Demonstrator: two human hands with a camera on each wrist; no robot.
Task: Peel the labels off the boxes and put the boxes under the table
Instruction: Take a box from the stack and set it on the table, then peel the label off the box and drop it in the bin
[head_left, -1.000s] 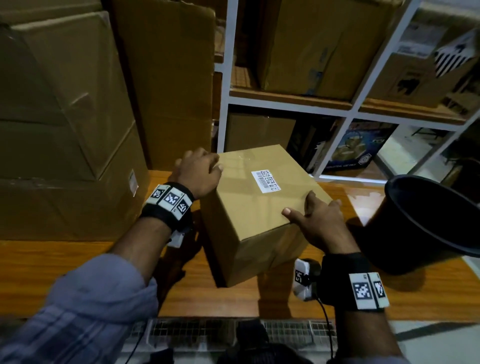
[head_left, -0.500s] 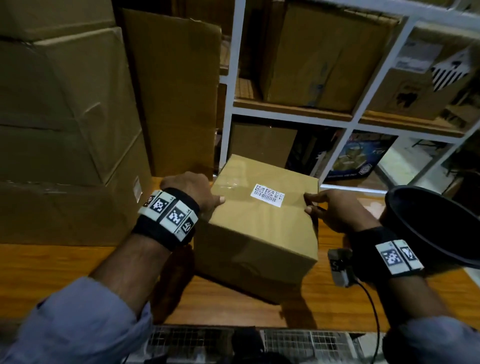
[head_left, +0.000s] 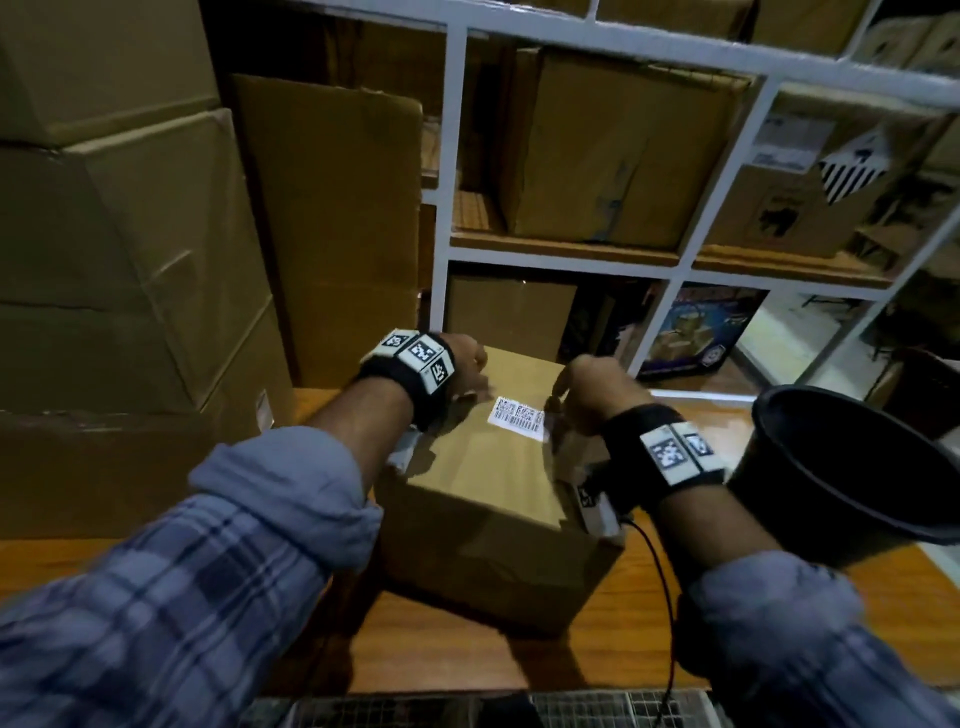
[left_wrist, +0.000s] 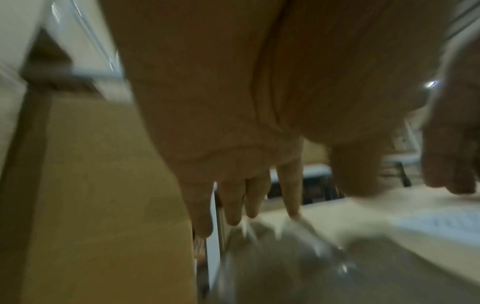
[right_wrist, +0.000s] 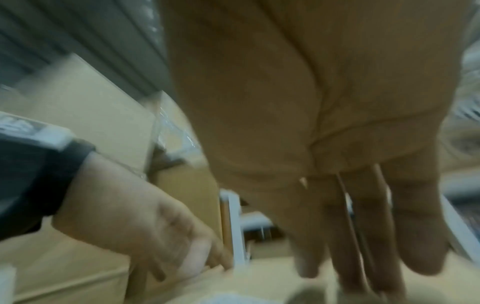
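Observation:
A brown cardboard box (head_left: 483, 499) stands on the wooden table (head_left: 691, 634). A white barcode label (head_left: 519, 418) sticks flat on its top, near the far edge. My left hand (head_left: 472, 376) rests on the box top just left of the label, its straight fingers (left_wrist: 249, 201) touching the taped seam. My right hand (head_left: 566, 392) hovers over the label's right end with fingers (right_wrist: 363, 236) extended downward and nothing held. Both wrist views are blurred.
A black bucket (head_left: 857, 467) stands on the table close to my right forearm. Large stacked cartons (head_left: 130, 260) crowd the left side. A white shelf frame (head_left: 670, 291) filled with more boxes runs behind the table.
The box has turned and settled on the table. Both hands left its sides and came onto its top, on either side of the label.

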